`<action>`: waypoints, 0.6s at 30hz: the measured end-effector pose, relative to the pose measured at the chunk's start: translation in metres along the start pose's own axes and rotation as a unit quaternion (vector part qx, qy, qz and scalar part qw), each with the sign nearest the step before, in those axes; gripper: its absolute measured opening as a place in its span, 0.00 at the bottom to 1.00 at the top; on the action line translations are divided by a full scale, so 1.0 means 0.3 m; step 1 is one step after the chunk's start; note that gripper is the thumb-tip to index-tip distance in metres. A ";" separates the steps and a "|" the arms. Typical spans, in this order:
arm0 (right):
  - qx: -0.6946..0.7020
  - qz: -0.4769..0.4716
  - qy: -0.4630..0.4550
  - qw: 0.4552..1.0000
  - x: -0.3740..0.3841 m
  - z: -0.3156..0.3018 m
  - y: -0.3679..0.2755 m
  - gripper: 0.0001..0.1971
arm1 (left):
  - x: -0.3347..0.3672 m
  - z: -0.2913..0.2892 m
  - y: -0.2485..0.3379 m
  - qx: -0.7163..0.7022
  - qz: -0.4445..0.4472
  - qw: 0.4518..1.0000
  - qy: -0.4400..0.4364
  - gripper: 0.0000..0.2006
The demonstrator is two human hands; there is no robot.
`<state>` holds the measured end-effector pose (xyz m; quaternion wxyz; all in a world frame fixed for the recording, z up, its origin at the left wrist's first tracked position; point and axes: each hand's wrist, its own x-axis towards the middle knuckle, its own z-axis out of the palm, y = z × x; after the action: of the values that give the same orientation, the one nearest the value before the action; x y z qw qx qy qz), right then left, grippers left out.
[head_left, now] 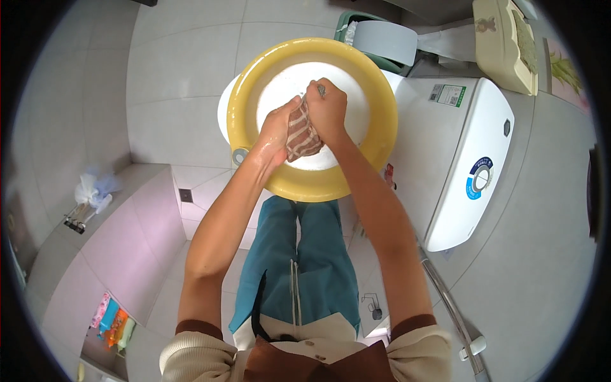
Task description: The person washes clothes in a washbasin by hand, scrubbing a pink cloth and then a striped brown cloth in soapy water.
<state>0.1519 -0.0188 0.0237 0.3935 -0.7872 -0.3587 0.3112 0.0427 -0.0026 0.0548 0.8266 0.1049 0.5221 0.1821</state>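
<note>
A wet-looking brown cloth with pale stripes [304, 132] is bunched between my two hands over the yellow basin [242, 108]. My right hand [328, 111] is closed in a fist round its upper end, and a bit of greyish fabric shows at the top of that fist. Along the cloth's left side, my left hand [277, 130] grips it with the thumb pointing up, and the skin there shines wet. Inside, the basin looks bright white; whether that is suds, water or the bottom I cannot tell.
Under the basin is a white toilet seat [224, 108], with the white tank [468, 165] to the right. A green bin [385, 60] and a beige box [503, 48] stand beyond. Plastic bags [95, 191] lie on the left ledge. A metal rail [449, 299] runs lower right.
</note>
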 end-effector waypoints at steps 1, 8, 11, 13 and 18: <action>0.059 0.019 -0.066 0.996 0.008 -0.017 0.008 0.14 | -0.021 0.004 0.003 -0.019 0.005 1.000 -0.004 0.17; 0.292 0.228 -0.277 0.887 -0.014 -0.099 -0.047 0.28 | -0.014 -0.127 0.047 0.283 0.081 0.955 -0.042 0.21; 0.261 0.249 -0.301 0.883 0.005 -0.101 0.009 0.29 | 0.014 -0.130 0.035 0.369 0.115 0.919 -0.082 0.15; 0.241 0.229 -0.327 0.885 0.014 -0.143 0.041 0.27 | 0.020 -0.124 0.017 0.276 0.126 0.952 -0.049 0.13; 0.233 0.192 -0.300 0.905 0.007 -0.167 0.116 0.26 | 0.035 -0.121 -0.024 0.159 0.154 0.975 0.020 0.12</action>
<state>0.2029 -0.0521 0.0187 0.3721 -0.5966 -0.2191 0.6764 0.0153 -0.0053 0.0278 0.7507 0.3101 0.5388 0.2237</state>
